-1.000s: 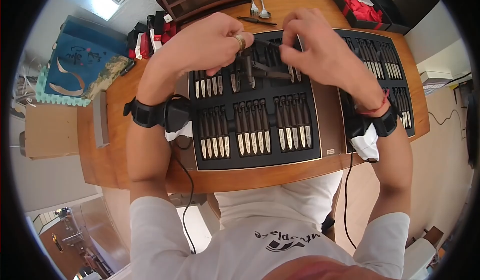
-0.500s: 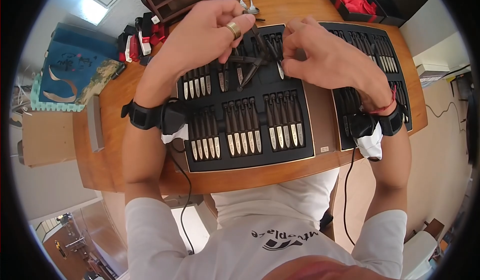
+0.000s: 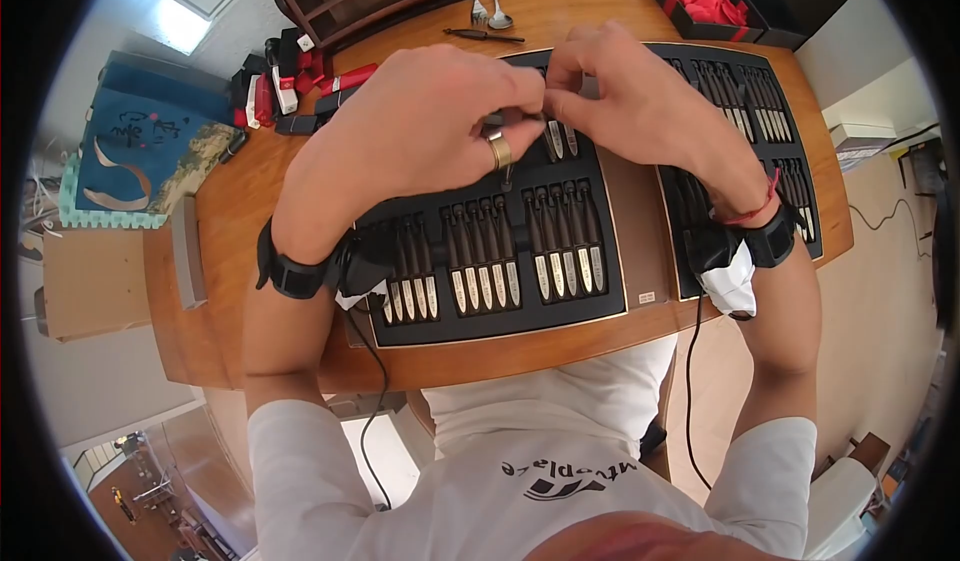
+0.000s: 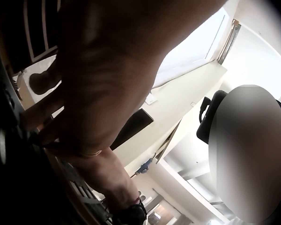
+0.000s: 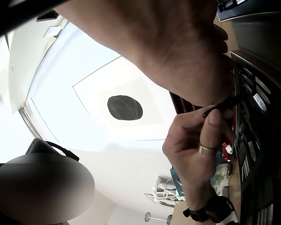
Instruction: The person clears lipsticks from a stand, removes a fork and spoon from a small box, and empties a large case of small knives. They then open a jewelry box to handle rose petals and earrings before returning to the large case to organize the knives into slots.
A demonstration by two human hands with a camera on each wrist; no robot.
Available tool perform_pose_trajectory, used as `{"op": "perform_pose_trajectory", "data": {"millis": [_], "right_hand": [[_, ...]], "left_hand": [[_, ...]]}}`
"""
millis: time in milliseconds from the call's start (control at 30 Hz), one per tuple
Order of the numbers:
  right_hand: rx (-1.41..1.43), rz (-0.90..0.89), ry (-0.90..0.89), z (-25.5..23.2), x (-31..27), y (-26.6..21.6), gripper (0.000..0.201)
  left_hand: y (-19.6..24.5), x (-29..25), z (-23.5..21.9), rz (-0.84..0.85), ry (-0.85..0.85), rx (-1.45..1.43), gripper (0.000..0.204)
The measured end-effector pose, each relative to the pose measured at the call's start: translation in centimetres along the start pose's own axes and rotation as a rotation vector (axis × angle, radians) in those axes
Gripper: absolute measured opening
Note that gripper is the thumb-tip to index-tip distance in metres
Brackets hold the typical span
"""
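In the head view my left hand (image 3: 430, 111), a gold-coloured ring on one finger, meets my right hand (image 3: 630, 101) over the far half of a black-lined case (image 3: 500, 326). A slim dark stick-like piece (image 5: 220, 107) shows in the right wrist view. My left thumb and fingers pinch it there, and its other end runs to my right fingertips. Rows of slim dark pieces with silver ends (image 3: 485, 261) lie in the case's slots. In the head view my hands hide what lies under them; the left wrist view is dark around the fingertips.
A second case (image 3: 740, 101) with similar rows is on the right, beyond a brown strip (image 3: 635, 226). Behind lie a fork (image 3: 479, 9), a spoon (image 3: 498, 19) and a loose dark piece (image 3: 485, 36). A wooden rack (image 3: 370, 1) and blue bag (image 3: 150, 131) stand left.
My left hand has come down and right, towards my right hand, until their fingertips meet. The crossed dark pieces seen under the left hand earlier are now covered.
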State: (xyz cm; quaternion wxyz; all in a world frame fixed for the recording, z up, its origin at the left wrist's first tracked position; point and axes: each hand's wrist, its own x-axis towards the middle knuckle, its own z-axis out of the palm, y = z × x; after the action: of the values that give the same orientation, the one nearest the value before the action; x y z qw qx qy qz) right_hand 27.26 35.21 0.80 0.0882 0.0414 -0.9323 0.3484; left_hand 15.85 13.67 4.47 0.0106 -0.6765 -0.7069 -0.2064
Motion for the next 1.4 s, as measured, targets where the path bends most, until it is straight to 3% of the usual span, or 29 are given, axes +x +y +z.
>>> {"op": "perform_pose_trajectory", "data": {"millis": [67, 167, 600, 867, 1067, 1200, 1400], "right_hand": [[-0.128, -0.105, 0.026, 0.6, -0.3, 0.5, 0.015], [-0.210, -0.095, -0.016, 0.7, -0.3, 0.1, 0.014], [-0.214, -0.130, 0.007, 1.1, -0.2, 0.3, 0.013], [-0.220, -0.164, 0.036, 1.4, -0.6, 0.4, 0.030], [-0.257, -0.193, 0.047, 1.4, -0.6, 0.7, 0.034], [-0.245, -0.238, 0.100, 1.7, -0.4, 1.0, 0.033], [-0.292, -0.183, -0.008, 0.8, -0.5, 0.2, 0.029]], "left_hand": [[0.3, -0.3, -0.2, -0.029, -0.158, 0.002, 0.026], [0.2, -0.6, -0.5, -0.095, -0.271, -0.051, 0.035], [0.2, -0.5, 0.4, -0.101, -0.267, 0.039, 0.053], [1.6, -0.3, 0.3, -0.208, -0.336, 0.132, 0.071], [0.5, -1.0, 1.4, -0.192, -0.238, 0.191, 0.064], [0.8, -0.7, 1.1, -0.226, -0.295, 0.160, 0.061], [-0.3, -0.7, 1.9, -0.191, -0.233, 0.131, 0.057]]}}
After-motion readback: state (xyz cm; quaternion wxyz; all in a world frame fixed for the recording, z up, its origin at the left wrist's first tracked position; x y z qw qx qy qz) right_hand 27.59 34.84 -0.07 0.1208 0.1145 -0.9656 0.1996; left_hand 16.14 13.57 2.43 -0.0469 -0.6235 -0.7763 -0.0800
